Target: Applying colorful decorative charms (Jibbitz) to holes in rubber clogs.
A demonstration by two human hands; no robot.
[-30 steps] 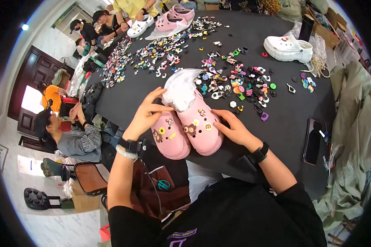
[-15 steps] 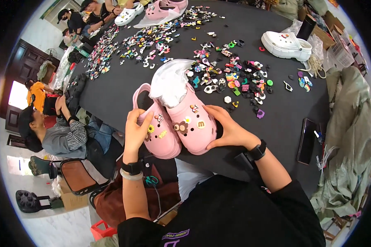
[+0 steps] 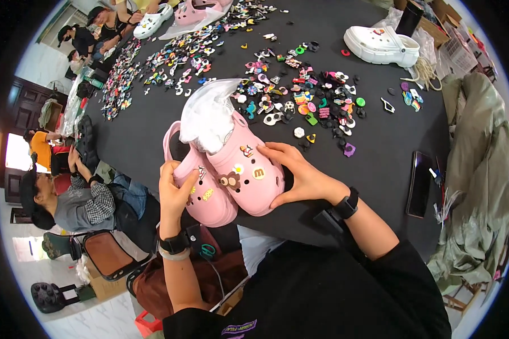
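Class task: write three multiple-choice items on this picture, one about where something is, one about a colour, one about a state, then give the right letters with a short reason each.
1. Where does the white clog sit?
A. far right of the black table
B. on the floor
C. in the person's lap

2. What colour is the pair of clogs in the hands?
A. green
B. pink
C. black

3. How is that pair held?
A. flat on the table
B. hanging from a hook
C. between both hands at the table's near edge

Key: 1 A, it stands on the table, far right. 2 B, both are pink, with charms. 3 C, the left hand and right hand grip its sides.
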